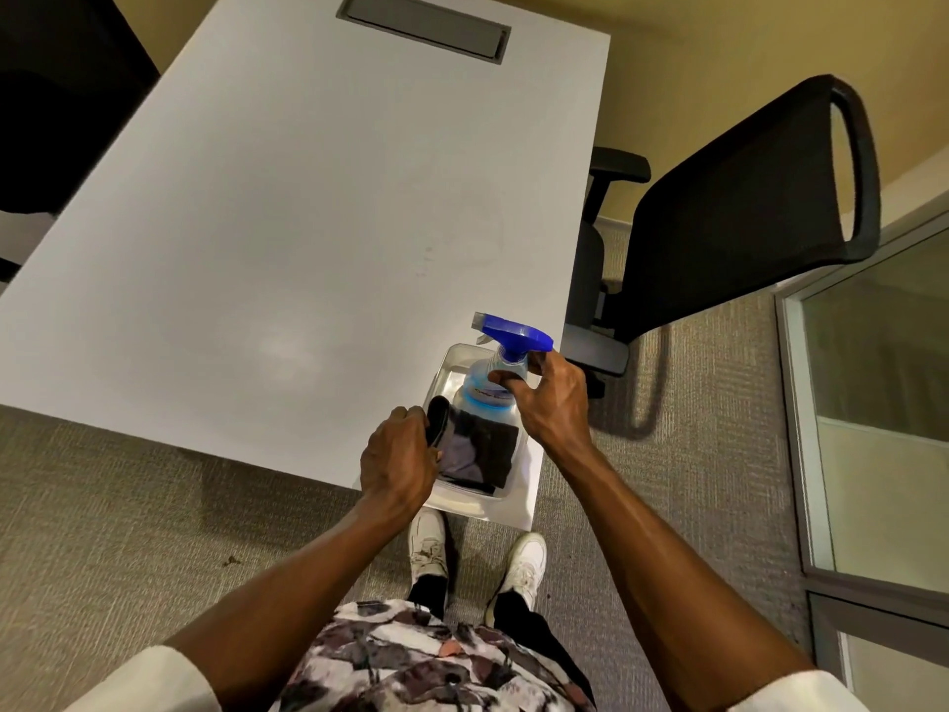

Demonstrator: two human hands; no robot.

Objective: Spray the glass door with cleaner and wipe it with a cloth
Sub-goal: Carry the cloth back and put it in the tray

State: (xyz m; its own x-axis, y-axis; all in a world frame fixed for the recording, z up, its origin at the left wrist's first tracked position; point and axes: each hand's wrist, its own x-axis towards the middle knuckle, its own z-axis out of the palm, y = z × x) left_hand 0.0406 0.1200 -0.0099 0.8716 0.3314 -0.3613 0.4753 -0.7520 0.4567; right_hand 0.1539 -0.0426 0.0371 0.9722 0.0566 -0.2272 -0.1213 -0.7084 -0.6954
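Note:
A clear spray bottle [488, 390] with a blue trigger head [516, 335] stands in a clear plastic tray [454, 354] at the near right corner of the white table [287, 223]. My right hand [547, 398] is closed around the bottle's neck just under the trigger head. A dark grey folded cloth [480, 449] lies in the tray in front of the bottle. My left hand [398, 454] pinches the cloth's left edge, which curls upward. The glass door [878, 403] with its grey frame is at the right edge of the view.
A black office chair [744, 208] stands right of the table, close to the tray corner. A grey cable hatch [426, 25] sits at the table's far end. Another dark chair [56, 105] is at far left. Beige carpet [128, 506] covers the floor around my white shoes.

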